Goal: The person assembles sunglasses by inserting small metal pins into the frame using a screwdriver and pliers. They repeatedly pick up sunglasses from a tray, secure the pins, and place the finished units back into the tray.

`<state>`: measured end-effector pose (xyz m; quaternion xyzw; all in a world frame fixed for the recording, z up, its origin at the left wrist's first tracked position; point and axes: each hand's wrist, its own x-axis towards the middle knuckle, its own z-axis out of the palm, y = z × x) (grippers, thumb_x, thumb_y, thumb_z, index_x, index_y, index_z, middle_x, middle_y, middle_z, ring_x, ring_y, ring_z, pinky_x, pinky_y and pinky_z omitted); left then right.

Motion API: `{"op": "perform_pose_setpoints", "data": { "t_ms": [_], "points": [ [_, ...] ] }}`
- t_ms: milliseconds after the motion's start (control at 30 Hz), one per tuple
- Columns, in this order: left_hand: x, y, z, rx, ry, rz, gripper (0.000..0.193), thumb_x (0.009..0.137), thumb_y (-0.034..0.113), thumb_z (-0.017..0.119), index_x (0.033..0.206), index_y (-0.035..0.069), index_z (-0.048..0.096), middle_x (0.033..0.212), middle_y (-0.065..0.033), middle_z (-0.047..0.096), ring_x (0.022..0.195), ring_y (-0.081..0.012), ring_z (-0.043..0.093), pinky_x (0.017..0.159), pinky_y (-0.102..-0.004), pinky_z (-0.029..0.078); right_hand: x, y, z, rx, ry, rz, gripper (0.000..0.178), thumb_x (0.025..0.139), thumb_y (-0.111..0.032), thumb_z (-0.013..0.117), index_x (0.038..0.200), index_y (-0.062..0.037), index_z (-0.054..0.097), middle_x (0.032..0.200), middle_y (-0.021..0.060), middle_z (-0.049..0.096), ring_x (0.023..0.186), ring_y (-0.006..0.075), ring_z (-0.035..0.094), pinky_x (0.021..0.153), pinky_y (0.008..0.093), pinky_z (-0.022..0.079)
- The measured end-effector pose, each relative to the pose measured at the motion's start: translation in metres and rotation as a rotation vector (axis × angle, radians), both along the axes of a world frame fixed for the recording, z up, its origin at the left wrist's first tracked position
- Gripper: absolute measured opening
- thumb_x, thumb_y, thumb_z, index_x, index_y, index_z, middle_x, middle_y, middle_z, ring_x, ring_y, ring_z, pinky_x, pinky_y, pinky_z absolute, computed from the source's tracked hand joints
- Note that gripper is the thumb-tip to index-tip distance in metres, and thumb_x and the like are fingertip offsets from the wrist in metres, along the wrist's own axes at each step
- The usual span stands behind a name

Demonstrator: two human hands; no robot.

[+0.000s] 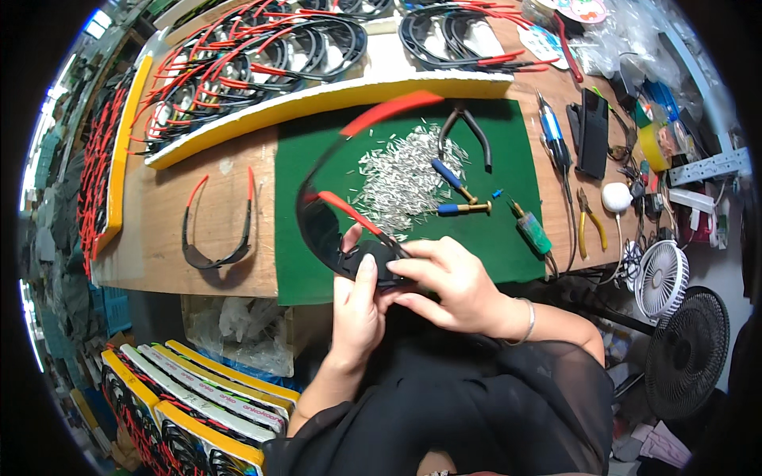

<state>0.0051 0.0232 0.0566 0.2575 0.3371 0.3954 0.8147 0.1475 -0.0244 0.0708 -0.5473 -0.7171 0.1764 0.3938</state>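
In front of my body I hold a pair of black wraparound sunglasses (311,228) with red temple tips. My left hand (361,309) grips the lens, thumb on top. My right hand (456,287) pinches the frame near the hinge of one temple; its fingertips partly cover that spot. The other temple reaches up and away over the green mat (294,278). Just beyond my hands lies a heap of small silvery metal pieces (405,178). Two small screwdrivers with blue handles (460,209) lie at its right side, below dark-handled pliers (480,136).
Another pair of sunglasses (214,258) stands on the wooden table at left. A yellow-edged tray (333,97) of glasses runs along the back. To the right lie a green-handled tool (533,232), yellow-handled cutters (589,222), a corded pen-shaped tool (553,131) and a white fan (662,278).
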Motion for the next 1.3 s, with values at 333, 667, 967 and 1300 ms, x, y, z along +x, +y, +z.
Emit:
{"op": "perform_pose_setpoints", "data": {
  "t_ms": [333,667,967,1300],
  "points": [
    [-0.006,0.012,-0.021,-0.185,0.11,-0.293,0.037,0.092,0.015,0.044,0.124,-0.001,0.033,0.1,-0.0121,0.057,0.079,-0.0179,0.063,0.061,-0.0264,0.056,0.024,-0.019,-0.006,-0.036,0.445,0.207,0.016,0.076,0.0,0.062,0.092,-0.0017,0.059,0.08,0.0088,0.06,0.07,0.0201,0.06,0.065,0.029,0.049],
    [-0.007,-0.001,-0.04,-0.304,0.004,-0.495,0.023,0.093,0.02,0.045,0.102,0.0,0.054,0.084,-0.0062,0.061,0.075,-0.0102,0.058,0.066,-0.0216,0.047,-0.003,-0.013,-0.016,0.333,-0.336,0.267,0.02,0.061,-0.008,0.06,0.079,0.001,0.059,0.078,0.0071,0.056,0.072,0.0172,0.054,0.063,0.027,0.046],
    [-0.02,0.001,-0.038,-0.369,0.0,-0.39,0.03,0.094,0.026,0.042,0.112,0.003,0.047,0.075,-0.0022,0.056,0.047,-0.0041,0.042,0.038,-0.0146,0.031,0.058,0.012,-0.018,0.109,-0.329,-0.144,0.022,0.066,-0.003,0.065,0.086,-0.0037,0.058,0.083,0.0083,0.058,0.073,0.0255,0.056,0.062,0.0318,0.048],
    [-0.006,-0.003,-0.046,-0.655,-0.052,-0.4,0.026,0.095,0.026,0.041,0.101,0.003,0.051,0.078,-0.0049,0.06,0.045,-0.0035,0.038,0.036,-0.0148,0.028,0.072,0.011,-0.061,0.08,-0.566,-0.305,0.02,0.07,-0.012,0.064,0.085,-0.0038,0.052,0.08,0.0076,0.054,0.078,0.0236,0.052,0.069,0.0351,0.041]
  ]
}}
